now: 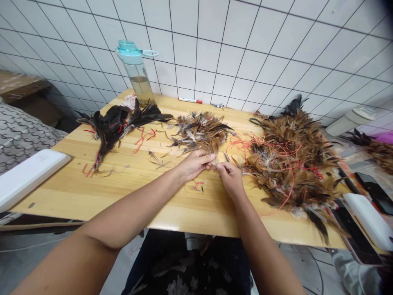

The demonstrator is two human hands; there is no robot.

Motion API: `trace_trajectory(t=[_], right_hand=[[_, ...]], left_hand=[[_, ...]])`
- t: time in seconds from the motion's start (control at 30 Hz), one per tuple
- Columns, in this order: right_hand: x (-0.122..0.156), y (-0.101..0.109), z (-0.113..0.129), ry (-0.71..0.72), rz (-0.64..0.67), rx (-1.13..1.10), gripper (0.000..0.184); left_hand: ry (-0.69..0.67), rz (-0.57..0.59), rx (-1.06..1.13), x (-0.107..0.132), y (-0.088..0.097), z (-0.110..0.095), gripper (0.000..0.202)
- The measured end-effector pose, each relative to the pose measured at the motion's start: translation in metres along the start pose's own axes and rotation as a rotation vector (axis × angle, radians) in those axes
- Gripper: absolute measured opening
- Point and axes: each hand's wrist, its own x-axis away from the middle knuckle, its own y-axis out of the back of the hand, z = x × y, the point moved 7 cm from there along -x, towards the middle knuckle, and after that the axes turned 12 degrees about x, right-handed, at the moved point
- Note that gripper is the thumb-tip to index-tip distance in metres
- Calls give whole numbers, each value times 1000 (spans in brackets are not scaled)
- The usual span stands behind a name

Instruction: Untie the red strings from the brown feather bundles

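Note:
My left hand (pixel 199 163) is closed around a small bunch of brown feathers (pixel 217 144), their tips pointing away from me. Close beside it, my right hand (pixel 231 177) pinches at the quill ends of the same bunch, fingertips nearly touching the left thumb. The exact grip point is partly hidden by the fingers. Just beyond the hands lies a loose pile of brown and grey feathers (pixel 196 129). Right of them spreads a large heap of brown feathers (pixel 294 135), with tangled red string (pixel 291 174) over it. Red thread scraps (pixel 199 185) lie below my left hand.
Black feather bundles (pixel 112 119) lie at the left, near a water bottle (pixel 139 80). A red-and-white marker (pixel 190 100) rests by the tiled wall. A white power bank (pixel 30 176) sits far left; phones (pixel 353 233) and another white device (pixel 367 219) are at the right edge.

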Motion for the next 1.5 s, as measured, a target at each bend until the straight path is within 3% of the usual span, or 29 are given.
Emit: trace_trajectory(t=[0.3,0.47,0.67,0.83,1.23,1.5], right_hand=[[0,-4,-4,-7,29,49,30],[0,-2,-5,-39,-5,31,31],[-2,-1,-12,-88,-38,-31,31],[-3,3,-12,-15,-62,52,30],[-1,-7,-12,73,-43,208,25],[-1,0,-12,-24,-76,81,28]], left_hand=[[9,63,-52,0,-4,1,34],[-87,-9,-124,-2,6,-8,35],[-85,-17,-525,-3,10,-10,35],[-126,-31,-800,-2,8,-16,33],[-91,14,-423,-5,8,0,40],[-144,5,-594,-3,6,-14,32]])
